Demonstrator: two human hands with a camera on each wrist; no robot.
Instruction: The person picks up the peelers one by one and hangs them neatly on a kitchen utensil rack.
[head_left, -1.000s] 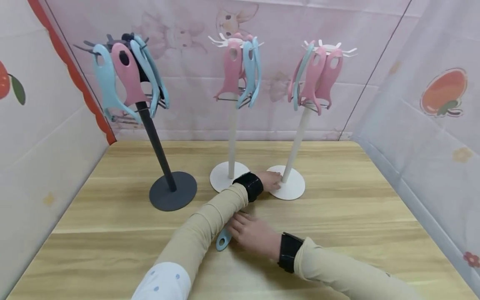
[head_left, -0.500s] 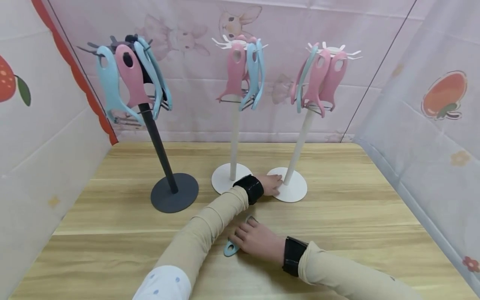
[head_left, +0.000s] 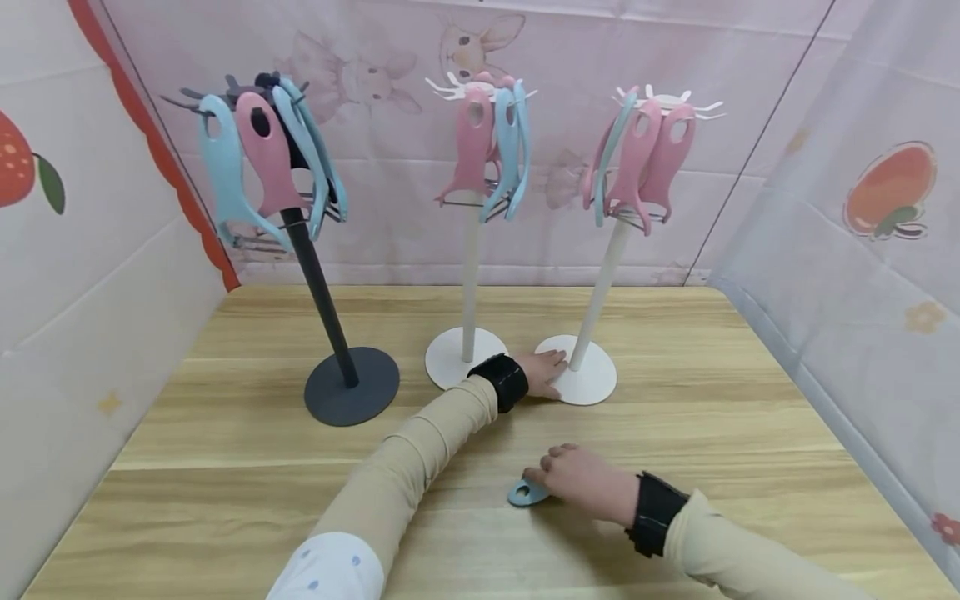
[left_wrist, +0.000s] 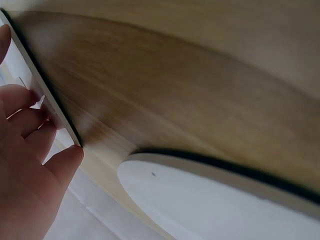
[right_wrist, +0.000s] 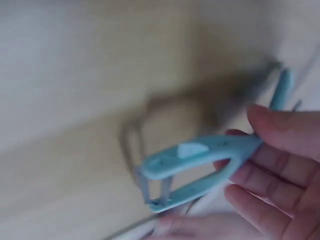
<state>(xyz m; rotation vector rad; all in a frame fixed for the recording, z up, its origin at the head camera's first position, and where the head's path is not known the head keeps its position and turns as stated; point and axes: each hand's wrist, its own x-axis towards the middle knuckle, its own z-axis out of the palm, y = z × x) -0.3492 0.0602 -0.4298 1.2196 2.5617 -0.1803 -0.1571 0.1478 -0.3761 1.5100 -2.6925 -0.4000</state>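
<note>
My right hand [head_left: 588, 482] pinches a light blue Y-shaped peeler [head_left: 536, 498] low over the table. The right wrist view shows the peeler's forked head and metal blade [right_wrist: 165, 189] pointing away from the fingers, with the thumb on the handle. Out ahead, my left hand [head_left: 542, 373] rests on the white round base [head_left: 588, 385] of the right stand, its fingers on the disc near the pole. Pink and light blue peelers [head_left: 637, 158] hang from that stand's hooks. Up close, the left wrist view has the fingertips [left_wrist: 70, 155] at the disc's rim.
A middle white stand [head_left: 469, 275] holds pink and blue peelers [head_left: 472, 137]; its base lies beside my left wrist. At the left stands a dark grey stand [head_left: 322, 287] with blue, pink and black peelers [head_left: 225, 158]. Printed cloth walls [head_left: 847, 275] enclose the wooden table [head_left: 712, 417].
My right hand has moved right with the blue peeler, away from beneath the left forearm. The left hand stays on the right stand's base. The head view has shifted slightly.
</note>
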